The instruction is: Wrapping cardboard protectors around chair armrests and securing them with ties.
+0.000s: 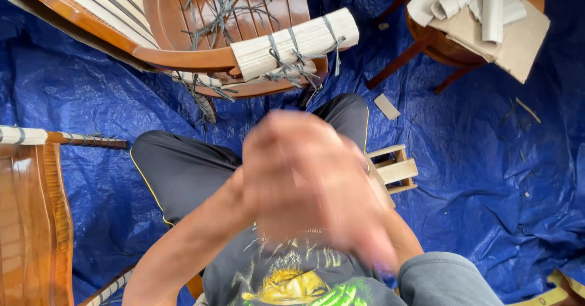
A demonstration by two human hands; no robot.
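A blue tarp (487,178), crinkled and glossy, covers the floor on every side of the hands. Beyond the hands, at the top edge, a round slatted chair seat (183,13) of varnished reddish wood is cut off by the frame; loose grey straps (225,1) lie tangled on it. On its near rim, just beyond the hands, rests a paper roll (298,41), off-white and ribbed, bound with the same grey straps. To the far left of the hands a polished wooden panel (33,220) runs out of view, with a strap-wrapped rail (61,138) above it. Up and to the right of the hands a second wooden stool (451,44) carries a heap of cardboard pieces (481,19), partly cropped. Just right of the hands sits a small wooden frame (396,169) of pale slats, half hidden behind them.

The left hand (274,178) and right hand (347,202) are pressed together in front of the chest, over the dark trousers (183,172), both forearms rising from the bottom edge. They are one smear of motion blur: fingers cannot be told apart, and whether they are clenched, loose or gripping anything cannot be told.
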